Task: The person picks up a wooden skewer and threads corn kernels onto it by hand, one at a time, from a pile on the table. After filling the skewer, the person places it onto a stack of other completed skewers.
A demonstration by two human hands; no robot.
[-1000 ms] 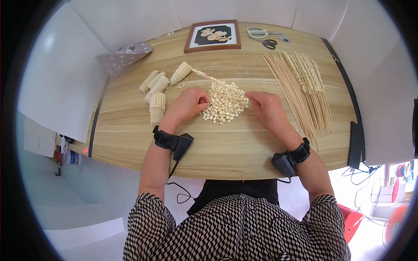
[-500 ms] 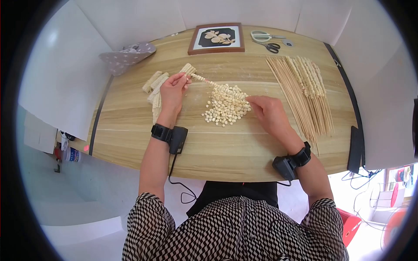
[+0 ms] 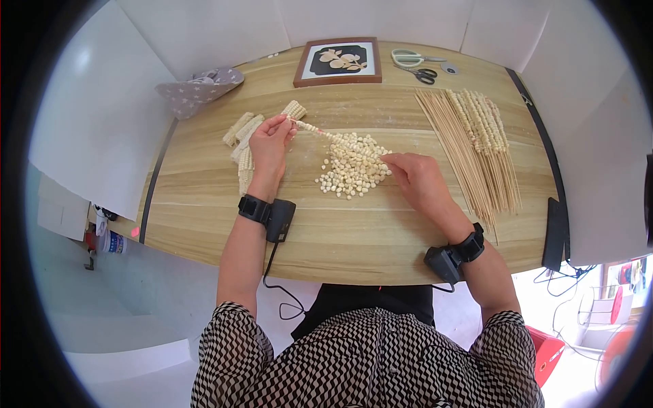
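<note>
A thin skewer threaded with pale kernels [image 3: 309, 127] runs between my two hands, slanting down to the right over a pile of loose corn kernels [image 3: 350, 178]. My left hand [image 3: 272, 139] pinches its upper left end. At its lower right end, the fingers of my right hand [image 3: 416, 173] are closed on it. Several pale corn cobs [image 3: 241, 136] lie left of my left hand, partly hidden by it. Bare skewers [image 3: 452, 146] lie side by side on the right, next to skewers covered with kernels [image 3: 479, 122].
A framed flower picture [image 3: 340, 60] lies at the back of the wooden table [image 3: 326, 248], with scissors [image 3: 416, 68] beside it. A grey star-patterned cloth item [image 3: 201, 90] sits at the back left. Black strips [image 3: 554, 231] lie along the right edge.
My right hand has shifted slightly left and down along with its end of the skewer. My left hand has barely moved and keeps its pinch.
</note>
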